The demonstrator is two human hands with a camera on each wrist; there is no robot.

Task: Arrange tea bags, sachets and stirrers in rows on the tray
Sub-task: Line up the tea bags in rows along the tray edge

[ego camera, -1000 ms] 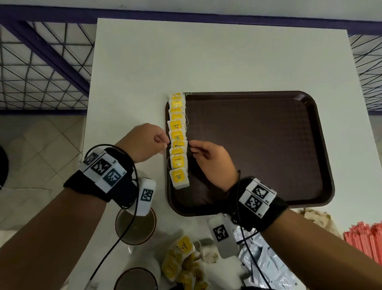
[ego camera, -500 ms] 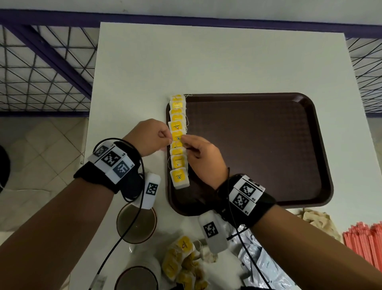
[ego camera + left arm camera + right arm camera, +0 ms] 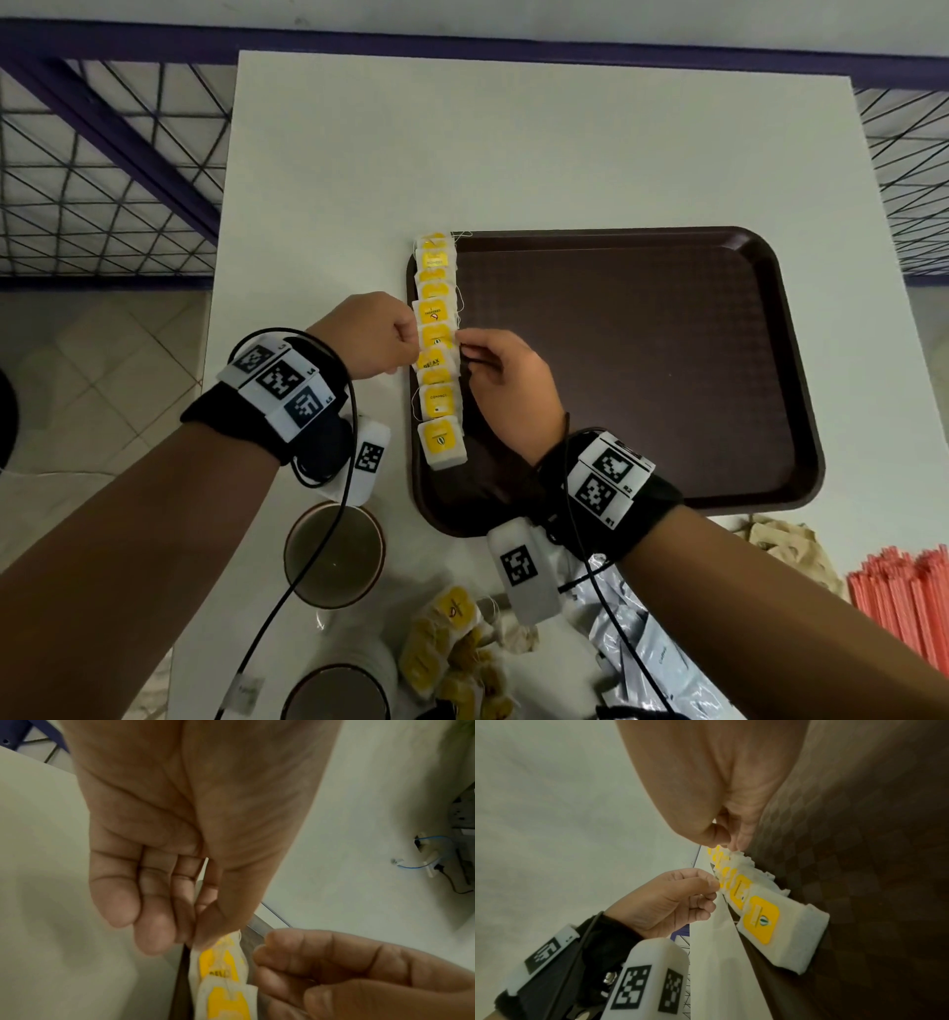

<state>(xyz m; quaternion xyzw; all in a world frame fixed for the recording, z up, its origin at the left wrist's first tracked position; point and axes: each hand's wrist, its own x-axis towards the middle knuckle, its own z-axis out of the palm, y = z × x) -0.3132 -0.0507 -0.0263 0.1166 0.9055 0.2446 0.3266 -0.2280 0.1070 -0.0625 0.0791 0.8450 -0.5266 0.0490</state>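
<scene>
- While the left hand point(image 3: 371, 334) and right hand point(image 3: 506, 383) each pinch opposite edges of one tea bag point(image 3: 436, 336) mid-row along the tray point(image 3: 719, 509) left rim, a tug could drag its overlapping neighbours askew.
- Loose strings may snag fingers.
- Bags overhanging the rim could tip onto the bench point(image 3: 513, 154).

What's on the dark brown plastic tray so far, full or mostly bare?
Mostly bare. The dark brown plastic tray holds only one overlapping row of yellow-labelled tea bags along its left edge.
</scene>
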